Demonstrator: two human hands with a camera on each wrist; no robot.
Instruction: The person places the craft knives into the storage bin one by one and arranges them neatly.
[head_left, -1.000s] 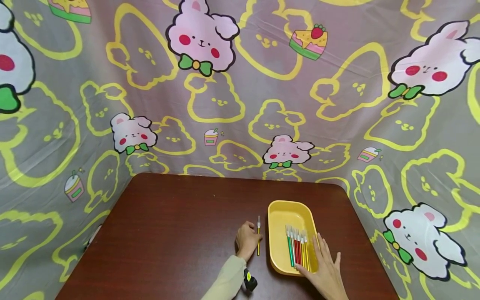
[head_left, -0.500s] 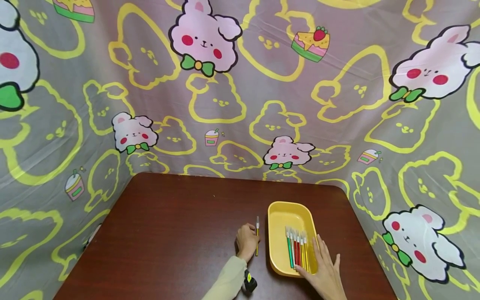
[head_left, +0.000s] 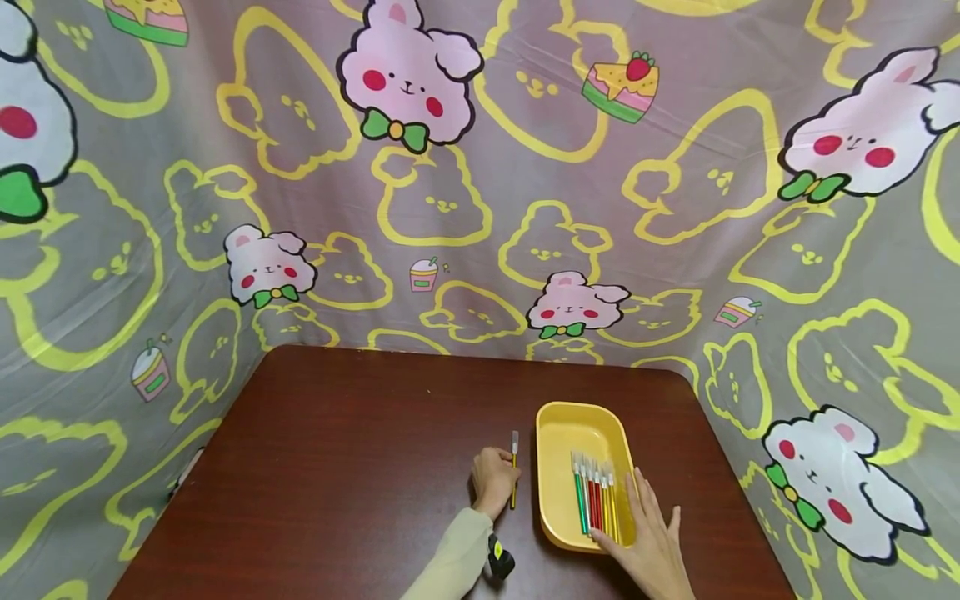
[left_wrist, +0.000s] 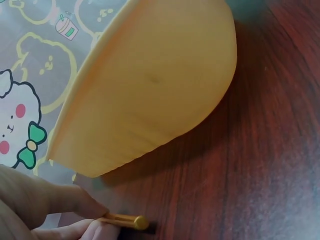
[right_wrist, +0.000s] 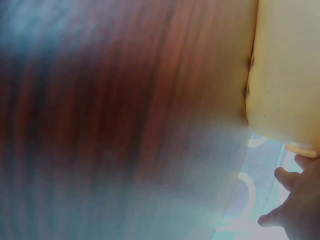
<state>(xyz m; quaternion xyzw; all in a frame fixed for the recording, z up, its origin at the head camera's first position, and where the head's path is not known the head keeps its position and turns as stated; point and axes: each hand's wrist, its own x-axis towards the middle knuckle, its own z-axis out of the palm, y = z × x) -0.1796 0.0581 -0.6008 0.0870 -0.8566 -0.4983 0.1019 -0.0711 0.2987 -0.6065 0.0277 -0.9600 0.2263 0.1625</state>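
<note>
My left hand [head_left: 493, 482] pinches a slim gold craft knife [head_left: 514, 492] with a clear cap, left of the yellow tray [head_left: 550, 525]. The cap end points to the far side of the table. In the left wrist view, the knife's round gold butt [left_wrist: 141, 222] sticks out past the finger and thumb, close over the tabletop. My right hand [head_left: 651, 546] rests at the tray's near right corner, fingers straight and spread along the right rim, thumb over the near rim. Inside the tray lie several capped craft knives [head_left: 596, 500] side by side, green, silver, red and gold.
The dark brown wooden table [head_left: 337, 467] spreads out to the left of my hands. A patterned cloth [head_left: 442, 192] hangs behind and along both sides of it. A black strap device [head_left: 500, 560] sits at my left wrist.
The gold craft knife in my left hand has shifted very slightly left. My right hand and the tray stay in place.
</note>
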